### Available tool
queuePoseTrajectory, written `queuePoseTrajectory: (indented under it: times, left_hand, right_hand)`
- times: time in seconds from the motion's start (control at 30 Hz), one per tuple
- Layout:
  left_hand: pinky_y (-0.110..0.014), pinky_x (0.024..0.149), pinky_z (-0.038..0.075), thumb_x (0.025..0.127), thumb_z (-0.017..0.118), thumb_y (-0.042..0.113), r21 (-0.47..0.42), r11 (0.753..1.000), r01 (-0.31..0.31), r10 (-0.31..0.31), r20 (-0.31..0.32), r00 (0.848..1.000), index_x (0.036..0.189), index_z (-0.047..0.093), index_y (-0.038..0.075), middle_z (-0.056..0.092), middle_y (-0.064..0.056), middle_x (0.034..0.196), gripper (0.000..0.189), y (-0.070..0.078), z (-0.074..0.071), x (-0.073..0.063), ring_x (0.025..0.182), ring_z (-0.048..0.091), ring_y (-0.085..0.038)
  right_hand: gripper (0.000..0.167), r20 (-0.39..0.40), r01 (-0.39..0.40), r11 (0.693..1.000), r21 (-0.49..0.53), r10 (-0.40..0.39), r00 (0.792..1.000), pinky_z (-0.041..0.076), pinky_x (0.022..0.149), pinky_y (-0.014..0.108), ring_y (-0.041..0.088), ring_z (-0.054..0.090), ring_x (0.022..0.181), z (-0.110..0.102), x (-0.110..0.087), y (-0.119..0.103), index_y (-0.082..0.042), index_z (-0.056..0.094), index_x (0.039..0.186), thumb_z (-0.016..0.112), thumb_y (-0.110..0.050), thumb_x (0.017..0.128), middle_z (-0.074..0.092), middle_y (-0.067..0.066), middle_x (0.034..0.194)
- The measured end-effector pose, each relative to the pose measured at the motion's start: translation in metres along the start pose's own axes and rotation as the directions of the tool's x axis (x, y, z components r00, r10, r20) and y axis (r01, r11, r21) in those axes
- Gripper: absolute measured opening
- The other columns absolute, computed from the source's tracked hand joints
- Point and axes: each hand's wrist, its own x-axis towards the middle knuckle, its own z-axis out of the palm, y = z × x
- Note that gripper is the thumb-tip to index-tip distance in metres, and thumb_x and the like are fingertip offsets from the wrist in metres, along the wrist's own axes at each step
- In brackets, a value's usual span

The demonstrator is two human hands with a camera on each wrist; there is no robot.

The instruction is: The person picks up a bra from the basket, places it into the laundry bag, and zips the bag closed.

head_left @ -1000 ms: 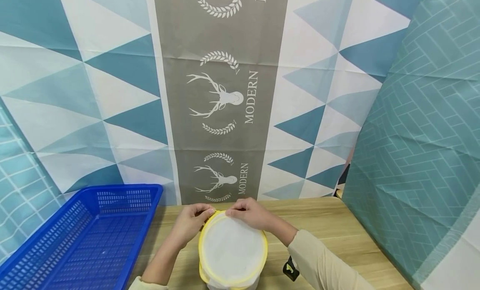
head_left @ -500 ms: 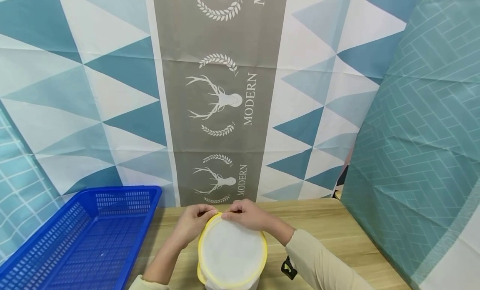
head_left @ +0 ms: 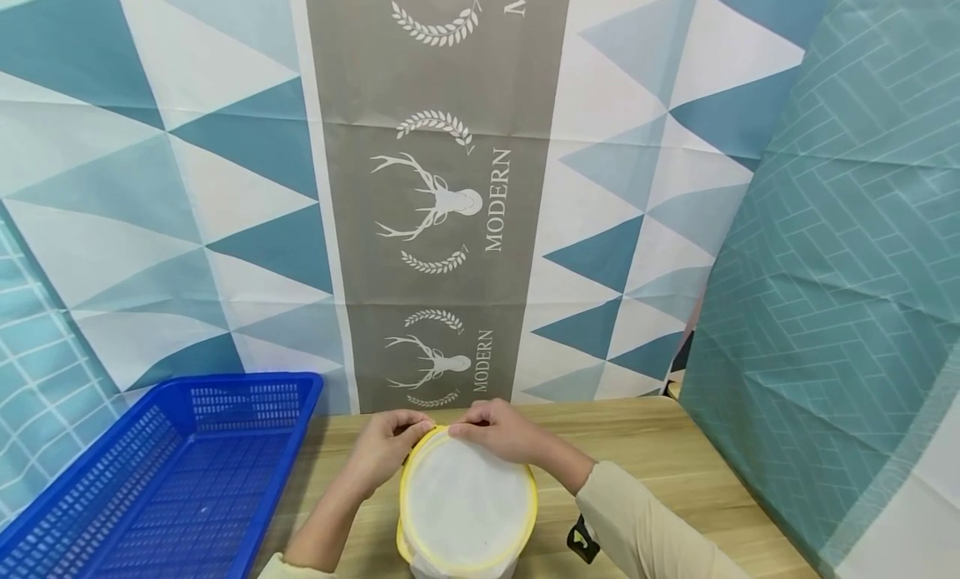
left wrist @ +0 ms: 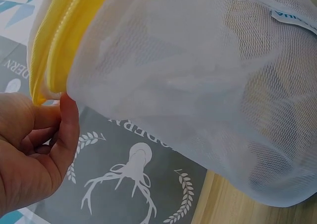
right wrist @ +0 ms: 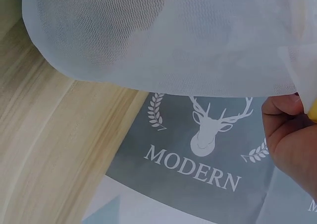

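A white mesh laundry bag [head_left: 467, 504] with a round top stands in front of me in the head view, and yellow trim runs round its top. In the left wrist view a zipper lies along the yellow trim [left wrist: 62, 40], and the white mesh side [left wrist: 188, 80] hangs beneath it. My left hand [head_left: 382, 450] pinches the far left edge of the trim between thumb and finger. Right beside it, my right hand [head_left: 498, 431] pinches the far edge, thumb on top. The right wrist view shows that hand [right wrist: 292, 135] at the bag's upper edge.
To the left stands a blue plastic basket [head_left: 311, 421] with slotted walls. The wooden table [head_left: 637, 446] ends at a patterned cloth backdrop [head_left: 435, 271]. A black strap piece [head_left: 581, 541] hangs by my right sleeve.
Both hands keep their pinch at the far edge. The right hand shifted slightly left, then back right, and the bag's top has moved a little with the hands.
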Motion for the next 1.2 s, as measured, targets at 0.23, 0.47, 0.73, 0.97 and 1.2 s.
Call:
queuePoseTrajectory:
  times: [0.23,0.47,0.73,0.97,1.2]
  left_hand:
    - [-0.026,0.057,0.053,0.092,0.059,0.014,-0.010,1.000,0.014,-0.014,0.004,1.000,0.099,0.068,0.001,0.067,-0.006,0.083,0.018,0.0000,0.0003,-0.0011,0.067,0.061,-0.013]
    - [-0.028,0.057,0.054,0.091,0.059,0.012,-0.019,0.999,0.036,-0.036,-0.014,0.999,0.100,0.068,-0.001,0.066,-0.006,0.082,0.018,0.0000,0.0011,-0.0022,0.065,0.061,-0.014]
    - [-0.027,0.057,0.052,0.092,0.058,0.014,0.006,1.000,0.023,-0.023,0.015,1.000,0.096,0.069,0.003,0.066,-0.005,0.081,0.015,-0.0018,0.0046,0.0008,0.067,0.061,-0.013]
    - [-0.025,0.056,0.051,0.093,0.057,0.016,0.025,1.000,-0.019,0.018,0.056,0.998,0.095,0.069,0.003,0.066,-0.005,0.081,0.017,0.0001,0.0051,0.0002,0.066,0.060,-0.012]
    - [-0.025,0.054,0.050,0.093,0.057,0.016,0.011,1.000,-0.024,0.023,0.069,0.997,0.097,0.069,0.002,0.067,-0.006,0.083,0.019,-0.0014,0.0067,0.0003,0.066,0.059,-0.012]
  right_hand:
    - [0.025,-0.006,0.004,1.000,0.011,-0.004,1.000,0.046,0.053,0.020,0.007,0.048,0.066,-0.0011,-0.0025,0.0006,-0.010,0.074,0.099,0.056,-0.027,0.094,0.056,0.001,0.076]
    - [0.024,-0.019,-0.020,0.999,0.029,0.021,1.000,0.046,0.053,0.020,0.008,0.048,0.066,-0.0020,-0.0035,0.0026,-0.010,0.074,0.096,0.056,-0.026,0.094,0.055,0.000,0.075]
    - [0.022,-0.021,-0.009,1.000,-0.024,0.009,1.000,0.044,0.053,0.020,0.008,0.046,0.069,-0.0034,-0.0034,0.0005,-0.011,0.074,0.092,0.057,-0.026,0.093,0.057,0.000,0.079]
    - [0.024,0.046,-0.011,0.999,-0.036,0.013,0.999,0.045,0.063,0.019,0.006,0.048,0.077,-0.0009,-0.0018,-0.0011,-0.015,0.072,0.105,0.058,-0.030,0.093,0.059,-0.003,0.086]
    - [0.021,0.039,-0.011,0.999,-0.030,0.012,0.999,0.044,0.060,0.019,0.006,0.046,0.074,-0.0003,-0.0030,-0.0021,-0.012,0.073,0.100,0.059,-0.025,0.093,0.056,-0.004,0.082]
